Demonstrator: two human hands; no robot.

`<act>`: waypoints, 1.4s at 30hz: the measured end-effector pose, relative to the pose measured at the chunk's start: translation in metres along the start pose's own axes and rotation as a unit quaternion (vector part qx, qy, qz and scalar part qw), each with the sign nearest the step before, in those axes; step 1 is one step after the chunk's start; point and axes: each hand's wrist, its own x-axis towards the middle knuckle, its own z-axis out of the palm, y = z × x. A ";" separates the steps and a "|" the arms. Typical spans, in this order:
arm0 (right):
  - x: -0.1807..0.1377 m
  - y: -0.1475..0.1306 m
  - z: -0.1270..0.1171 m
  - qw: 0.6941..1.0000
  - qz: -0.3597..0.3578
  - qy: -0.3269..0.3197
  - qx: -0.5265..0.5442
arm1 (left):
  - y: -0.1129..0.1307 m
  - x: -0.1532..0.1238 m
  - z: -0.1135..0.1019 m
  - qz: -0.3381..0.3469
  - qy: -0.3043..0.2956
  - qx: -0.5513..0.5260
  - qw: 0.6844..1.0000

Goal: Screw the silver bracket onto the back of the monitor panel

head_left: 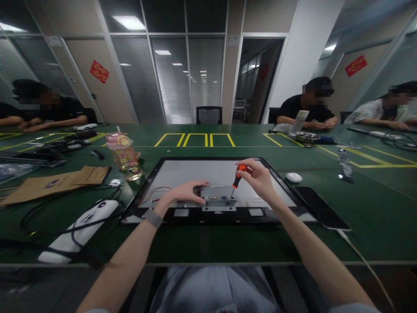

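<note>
A monitor panel [182, 171] lies face down on the green table, its grey metal back up inside a black frame. Near its front edge sits a small metal circuit cover [217, 196]. My left hand [186, 192] rests flat on the panel with its fingers pressed against the left end of that cover. My right hand [257, 176] is closed around an orange-and-black screwdriver [237, 175], held upright with its tip down on the right side of the cover.
A black phone [321, 207] with a white cable lies right of the panel, a white mouse [293, 177] behind it. On the left are a drinking cup [125, 156], brown paper bags [55, 181], a white device [80, 230] and black cables. Three people sit across the table.
</note>
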 end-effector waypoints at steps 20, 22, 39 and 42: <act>-0.007 -0.007 0.002 0.998 0.029 -0.051 0.032 | -0.001 0.000 0.002 0.003 0.013 0.002 1.000; -0.006 -0.007 0.003 0.999 0.020 -0.030 0.005 | 0.000 0.000 0.003 0.001 0.014 -0.003 1.000; 0.019 -0.031 -0.008 0.980 0.030 -0.166 -0.109 | -0.009 0.001 0.007 0.016 0.034 -0.015 0.999; 0.016 -0.029 -0.003 0.983 0.017 -0.136 -0.122 | -0.008 -0.001 0.007 0.015 0.033 -0.012 0.999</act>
